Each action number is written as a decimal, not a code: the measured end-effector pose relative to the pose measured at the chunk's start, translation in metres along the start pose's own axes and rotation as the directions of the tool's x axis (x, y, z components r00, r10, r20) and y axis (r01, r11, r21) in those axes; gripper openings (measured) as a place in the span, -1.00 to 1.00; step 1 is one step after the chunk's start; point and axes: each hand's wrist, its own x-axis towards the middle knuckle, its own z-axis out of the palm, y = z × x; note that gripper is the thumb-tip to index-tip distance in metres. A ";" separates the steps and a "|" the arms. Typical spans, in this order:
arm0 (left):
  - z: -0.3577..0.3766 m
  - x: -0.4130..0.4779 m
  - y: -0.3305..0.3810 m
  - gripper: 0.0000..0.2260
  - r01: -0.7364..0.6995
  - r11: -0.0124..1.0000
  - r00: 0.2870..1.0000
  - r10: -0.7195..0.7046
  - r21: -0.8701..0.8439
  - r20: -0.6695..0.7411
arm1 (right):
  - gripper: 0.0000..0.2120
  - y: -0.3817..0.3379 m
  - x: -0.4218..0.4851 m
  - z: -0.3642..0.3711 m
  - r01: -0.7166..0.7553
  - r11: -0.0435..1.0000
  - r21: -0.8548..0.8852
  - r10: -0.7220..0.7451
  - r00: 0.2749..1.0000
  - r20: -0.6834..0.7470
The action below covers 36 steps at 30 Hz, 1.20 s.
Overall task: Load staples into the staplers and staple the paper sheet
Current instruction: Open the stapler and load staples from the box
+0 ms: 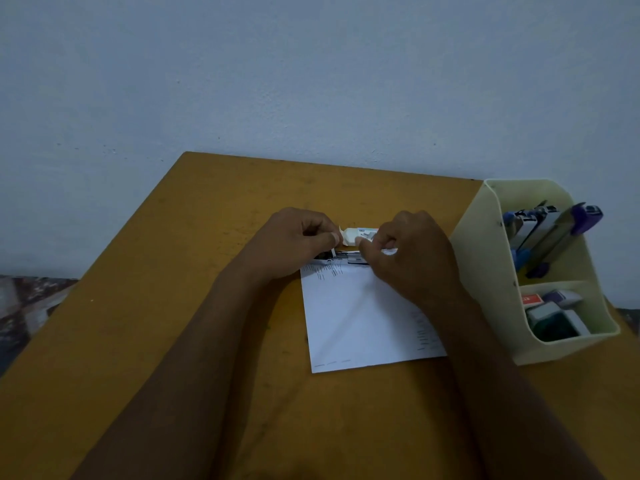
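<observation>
A small white staple box (358, 234) with an open end flap is held above the table between both hands. My left hand (298, 242) pinches its flap end with thumb and forefinger. My right hand (412, 254) grips the other end with curled fingers. Just below the box an opened stapler (346, 259) lies at the far edge of a white paper sheet (360, 317), mostly hidden by my hands. The sheet lies flat on the wooden table (173, 289), under my right wrist.
A cream desk organiser (485, 265) stands at the table's right edge. Its rear compartment holds several blue and purple staplers (554, 233); its front compartment holds small staple boxes (550, 306). A pale wall runs behind the table. The table's left edge drops to a patterned floor.
</observation>
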 end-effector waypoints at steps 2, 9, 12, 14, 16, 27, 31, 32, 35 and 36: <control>0.000 0.000 0.000 -0.87 -0.002 1.000 1.000 0.002 0.002 -0.002 | -0.72 -0.004 0.000 0.000 -0.045 0.997 -0.060 0.047 0.999 0.028; 0.000 0.000 0.001 -0.86 0.008 1.000 1.000 -0.008 -0.002 0.008 | -0.59 -0.029 -0.005 0.005 -0.096 0.962 -0.257 0.101 0.995 0.004; -0.001 0.000 0.001 -0.86 0.010 1.000 1.000 -0.010 -0.006 0.012 | -0.48 -0.032 -0.005 0.007 -0.146 0.932 -0.333 0.161 0.987 0.020; 0.000 0.000 0.001 -0.86 0.007 1.000 1.000 -0.007 -0.002 0.010 | -0.46 -0.032 -0.005 0.009 -0.187 0.929 -0.320 0.207 0.978 0.029; 0.000 0.001 0.002 -0.85 0.011 1.000 1.000 -0.011 -0.008 0.014 | -0.47 -0.031 -0.005 0.011 -0.228 0.928 -0.293 0.247 0.969 0.029; 0.000 0.001 0.002 -0.86 0.005 1.000 1.000 -0.004 -0.017 0.013 | -0.54 -0.031 -0.005 0.015 -0.341 0.933 -0.117 0.351 0.933 0.082; 0.000 0.000 0.001 -0.86 0.011 1.000 1.000 -0.010 -0.025 0.014 | -0.60 -0.028 -0.004 0.017 -0.428 0.903 0.025 0.423 0.898 0.119; 0.000 0.001 0.002 -0.86 0.014 1.000 1.000 -0.013 -0.025 0.019 | -0.62 -0.027 -0.004 0.018 -0.444 0.895 0.035 0.437 0.891 0.125; 0.000 0.001 0.002 -0.86 0.020 0.999 1.000 -0.020 -0.024 0.020 | -0.70 -0.024 -0.003 0.022 -0.464 0.886 0.013 0.458 0.878 0.136; -0.001 0.000 0.002 -0.87 0.020 1.000 1.000 -0.019 -0.024 0.020 | -0.70 -0.022 -0.003 0.023 -0.475 0.880 0.012 0.469 0.872 0.141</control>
